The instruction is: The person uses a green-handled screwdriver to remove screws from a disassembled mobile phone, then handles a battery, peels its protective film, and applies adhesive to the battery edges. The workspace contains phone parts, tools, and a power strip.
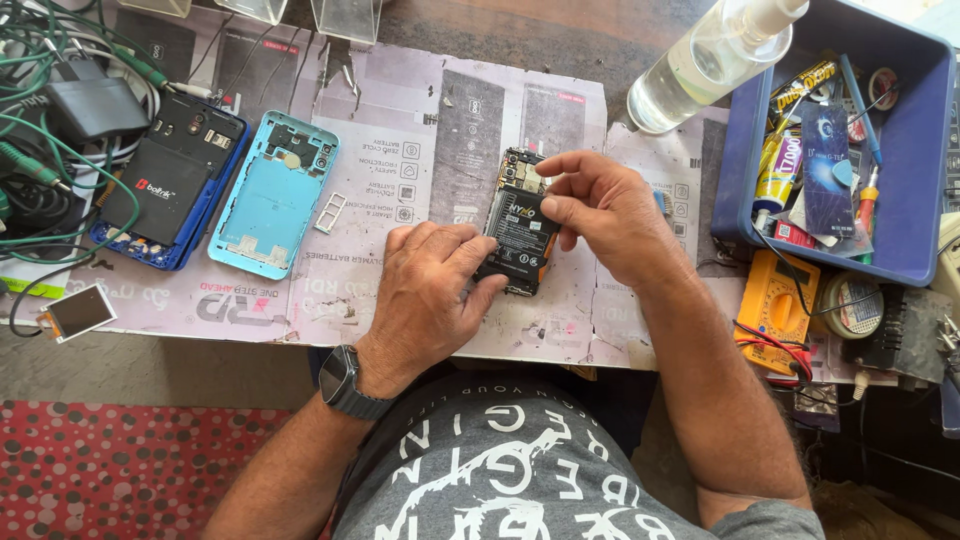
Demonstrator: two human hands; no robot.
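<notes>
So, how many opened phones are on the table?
2: one phone held in both hands at the centre, one blue phone at the left. Others may be hidden under the cables.

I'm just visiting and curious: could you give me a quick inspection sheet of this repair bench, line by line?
Surface: worktable covered with worn printed paper sheets.
Job's things: opened phone with its black battery exposed, held over the sheets.
Clutter: dark blue opened phone, light blue back cover, SIM tray, small screen part, clear bottle, blue bin of tubes and tools, orange multimeter, solder reel.
Grippers: left hand steadies the phone's lower edge; right hand pinches at the battery's top.
Cables: green and white wires tangled at far left; red and black meter leads.
Surroundings: red dotted mat on the floor.
</notes>
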